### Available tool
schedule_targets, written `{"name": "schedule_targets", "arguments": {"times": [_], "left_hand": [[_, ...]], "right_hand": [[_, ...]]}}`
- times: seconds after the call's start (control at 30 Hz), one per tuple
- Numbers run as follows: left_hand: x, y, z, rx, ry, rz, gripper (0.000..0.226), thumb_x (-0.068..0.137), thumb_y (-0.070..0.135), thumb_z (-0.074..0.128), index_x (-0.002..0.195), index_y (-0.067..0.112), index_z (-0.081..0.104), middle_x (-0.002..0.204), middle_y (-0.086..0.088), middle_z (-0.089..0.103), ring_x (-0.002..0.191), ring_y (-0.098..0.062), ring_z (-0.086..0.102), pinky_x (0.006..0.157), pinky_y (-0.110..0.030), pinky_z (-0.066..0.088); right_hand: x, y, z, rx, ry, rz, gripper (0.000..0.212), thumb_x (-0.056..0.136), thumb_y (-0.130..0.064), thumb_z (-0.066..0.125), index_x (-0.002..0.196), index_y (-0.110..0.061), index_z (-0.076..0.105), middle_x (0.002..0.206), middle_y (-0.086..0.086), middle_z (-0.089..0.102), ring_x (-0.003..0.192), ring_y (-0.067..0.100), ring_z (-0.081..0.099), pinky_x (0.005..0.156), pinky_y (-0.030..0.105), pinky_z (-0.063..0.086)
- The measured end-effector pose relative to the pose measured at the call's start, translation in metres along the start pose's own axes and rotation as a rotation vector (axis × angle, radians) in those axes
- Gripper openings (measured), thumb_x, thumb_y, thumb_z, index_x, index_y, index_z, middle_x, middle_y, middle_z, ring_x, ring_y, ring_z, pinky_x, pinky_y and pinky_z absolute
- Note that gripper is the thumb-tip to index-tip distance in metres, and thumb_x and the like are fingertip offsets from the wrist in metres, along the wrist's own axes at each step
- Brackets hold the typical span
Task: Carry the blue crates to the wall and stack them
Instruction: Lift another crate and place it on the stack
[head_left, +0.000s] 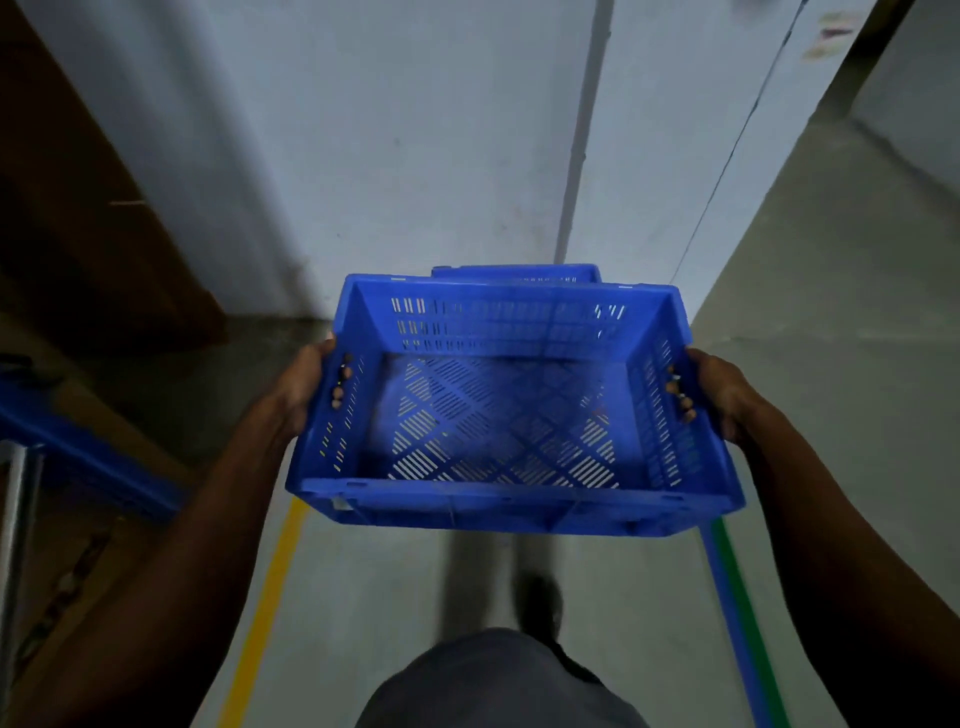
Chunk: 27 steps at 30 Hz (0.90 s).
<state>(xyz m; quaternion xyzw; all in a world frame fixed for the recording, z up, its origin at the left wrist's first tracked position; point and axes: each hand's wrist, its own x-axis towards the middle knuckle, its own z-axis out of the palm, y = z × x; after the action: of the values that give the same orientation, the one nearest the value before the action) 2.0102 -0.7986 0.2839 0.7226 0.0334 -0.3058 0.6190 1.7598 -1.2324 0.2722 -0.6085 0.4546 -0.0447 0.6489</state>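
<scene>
A: Where does this leave me?

B: Mid-carry. You hold one empty crate (511, 410) in front of you, clear of the floor (810, 322). Your left hand (304, 387) grips its left end and your right hand (719, 392) its right end. On each side your fingers are curled through the handle slot, and the fingertips (678, 397) show inside the wall.

A: And the wall?

B: The wall (415, 135) is near, straight ahead. Just past the far rim of your load, the top of a second crate (514, 273) shows against the wall's foot. I'd judge that one delivered already. How many lie beneath it I cannot tell; your load hides them.

A: So what's left?

B: Close the gap, then lower yours squarely onto the one by the wall. It isn't stacked yet. Whether more wait behind you, the view doesn't show.

A: Anything to mind?

B: Boxes (78, 218) stand on your left and a yellow line (270, 597) runs by your foot (537, 603). Keep the load level as you set it down.
</scene>
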Motion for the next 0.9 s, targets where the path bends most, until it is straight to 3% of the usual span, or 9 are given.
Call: {"name": "schedule_targets", "arguments": {"times": [0.1,0.27,0.47,0.67,0.9], "left_hand": [[0.056,0.019,0.033,0.043,0.071,0.006,0.037,0.106,0.037,0.030,0.083,0.018,0.053,0.069,0.001,0.047,0.040,-0.009,0.036,0.038,-0.020,0.032],[0.130,0.053,0.071,0.065,0.072,-0.012,0.035,0.107,0.033,0.034,0.088,0.014,0.056,0.070,-0.002,0.055,0.048,-0.013,0.043,0.045,-0.025,0.039],[0.221,0.101,0.098,0.075,0.170,-0.034,0.030,0.100,0.022,0.039,0.077,0.014,0.056,0.050,0.004,0.057,0.038,-0.012,0.039,0.039,-0.021,0.032],[0.314,0.117,0.109,0.052,0.141,-0.030,0.035,0.105,0.034,0.033,0.092,0.015,0.059,0.071,0.000,0.058,0.047,-0.014,0.040,0.047,-0.027,0.033],[0.386,0.106,0.118,0.046,0.170,-0.017,0.032,0.103,0.034,0.033,0.094,0.016,0.058,0.075,0.000,0.060,0.046,-0.012,0.046,0.044,-0.025,0.035]], "right_hand": [[0.064,-0.032,-0.009,-0.036,-0.008,-0.009,0.039,0.100,-0.050,0.039,0.087,-0.015,0.050,0.065,0.003,0.050,0.043,0.014,0.033,0.038,0.022,0.028],[0.151,-0.084,-0.019,-0.093,-0.024,-0.012,0.043,0.101,-0.052,0.036,0.088,-0.013,0.050,0.061,0.003,0.048,0.044,0.014,0.033,0.042,0.025,0.028],[0.244,-0.137,-0.007,-0.116,-0.034,-0.017,0.042,0.102,-0.050,0.037,0.090,-0.012,0.051,0.066,0.006,0.050,0.046,0.016,0.035,0.042,0.026,0.032],[0.324,-0.160,0.014,-0.117,0.008,0.000,0.043,0.103,-0.051,0.033,0.098,-0.012,0.051,0.070,0.006,0.049,0.051,0.017,0.036,0.045,0.027,0.033],[0.391,-0.167,0.029,-0.113,-0.010,0.024,0.045,0.104,-0.052,0.033,0.099,-0.012,0.053,0.072,0.006,0.051,0.052,0.016,0.039,0.043,0.026,0.037]]}}
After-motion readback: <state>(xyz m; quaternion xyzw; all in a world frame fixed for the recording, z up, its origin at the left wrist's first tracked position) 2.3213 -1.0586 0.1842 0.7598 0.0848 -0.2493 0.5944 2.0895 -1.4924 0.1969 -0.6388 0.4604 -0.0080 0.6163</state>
